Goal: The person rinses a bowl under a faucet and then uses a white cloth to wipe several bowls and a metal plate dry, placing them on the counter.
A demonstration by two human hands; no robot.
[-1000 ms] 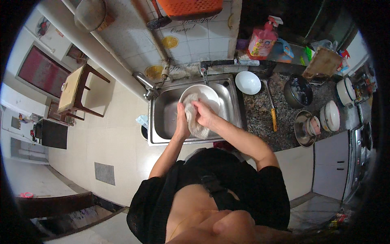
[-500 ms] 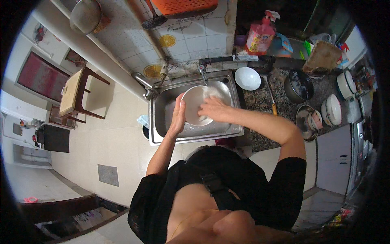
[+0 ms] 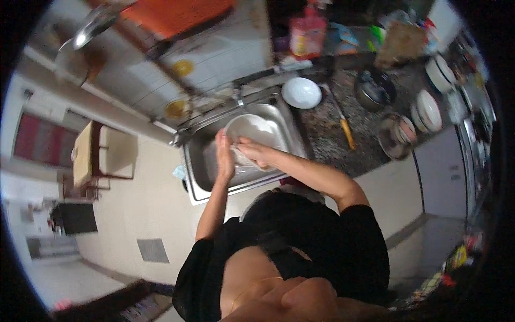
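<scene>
A large white bowl (image 3: 259,127) is tilted over the steel sink (image 3: 199,144), its open side turned up toward me. Along its left rim lies my left hand (image 3: 225,156), fingers stretched up the outside and steadying it. My right hand (image 3: 254,151) is inside the bowl at the near left wall, fingers bent together. Pressed under it is a pale, soft-looking thing, probably a cloth (image 3: 242,159), mostly covered and blurred. The tap (image 3: 239,98) stands behind the bowl.
Right of the sink, the speckled counter holds a small white bowl (image 3: 301,93), a yellow-handled utensil (image 3: 347,133), a dark pot (image 3: 375,90) and several stacked bowls (image 3: 427,110). A pink pump bottle (image 3: 307,35) stands behind. An orange basket (image 3: 174,16) hangs at upper left.
My right hand has moved from the bowl's right side to its near left wall, with the pale cloth under it. The whole view has swung and is blurred.
</scene>
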